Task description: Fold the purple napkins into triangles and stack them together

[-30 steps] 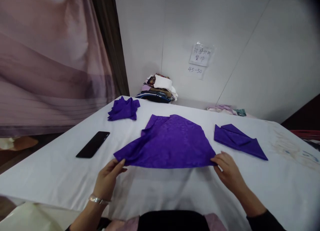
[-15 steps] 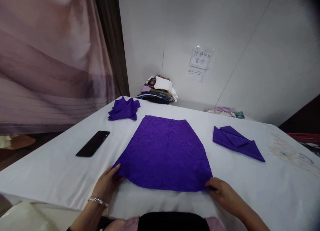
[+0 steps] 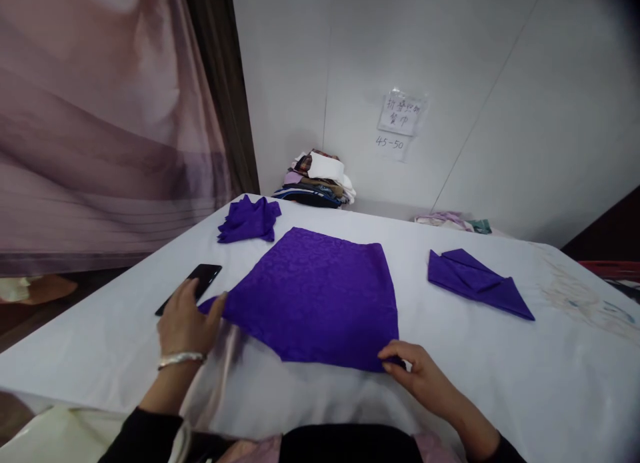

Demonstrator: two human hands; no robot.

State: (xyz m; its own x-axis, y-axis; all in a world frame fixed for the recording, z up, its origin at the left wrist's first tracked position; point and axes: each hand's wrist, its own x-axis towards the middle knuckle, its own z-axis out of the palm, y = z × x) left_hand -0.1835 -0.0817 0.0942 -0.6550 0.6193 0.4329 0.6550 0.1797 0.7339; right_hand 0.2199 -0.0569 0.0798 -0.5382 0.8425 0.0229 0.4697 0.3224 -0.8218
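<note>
A purple patterned cloth napkin [image 3: 320, 296] lies spread on the white-covered table in front of me. At its near right corner, my right hand [image 3: 420, 373] is closed in a pinch on the edge, which bunches slightly at the fingertips. My left hand [image 3: 187, 323] is over the left corner, thumb and fingers apart, with the corner's tip showing in the gap between them. Its fingers partly cover a black phone [image 3: 204, 276] lying on the table. To the right rests a folded purple napkin [image 3: 475, 279] with layered, pointed ends.
A crumpled purple cloth pile [image 3: 249, 219] sits at the table's far left. Behind the white tablecloth [image 3: 500, 383] are a stack of mixed fabrics [image 3: 320, 179] and more cloth [image 3: 445, 220] by the wall. Handwritten paper signs [image 3: 399, 116] hang there. A pinkish curtain [image 3: 100, 116] hangs at left.
My left hand has moved left and farther from me, toward the phone, and its fingers have spread. The napkin's left corner is drawn out leftward. My right hand has shifted left with its corner.
</note>
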